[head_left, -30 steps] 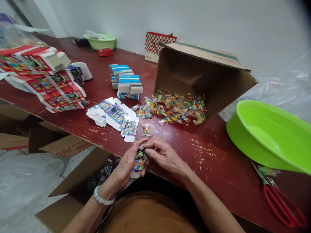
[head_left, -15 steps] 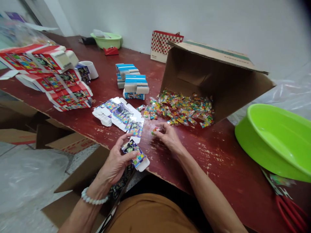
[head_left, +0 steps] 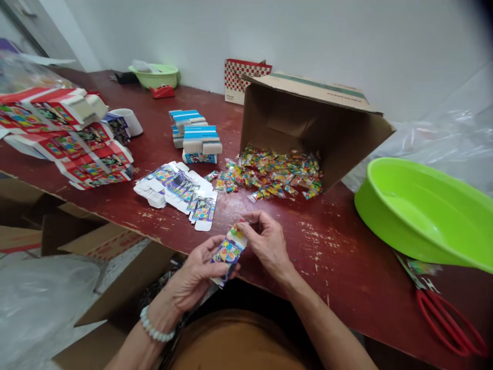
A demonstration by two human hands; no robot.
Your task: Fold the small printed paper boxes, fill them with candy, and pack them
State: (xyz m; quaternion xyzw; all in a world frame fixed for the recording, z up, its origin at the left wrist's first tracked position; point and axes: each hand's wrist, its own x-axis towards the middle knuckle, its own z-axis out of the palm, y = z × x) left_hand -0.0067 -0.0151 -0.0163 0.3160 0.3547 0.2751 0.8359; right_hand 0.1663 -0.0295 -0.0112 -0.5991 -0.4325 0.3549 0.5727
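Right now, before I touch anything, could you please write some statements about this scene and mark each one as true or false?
1. The left hand holds a small printed carton. True.
2. The right hand is empty. False: it holds a candy packet at one end of the carton.
3. The beaded bracelet is on the left wrist. True.
4. The red-handled scissors lie inside the large green basin. False: they lie on the table, outside the basin.
5. Loose wrapped candies lie at the mouth of the cardboard box. True.
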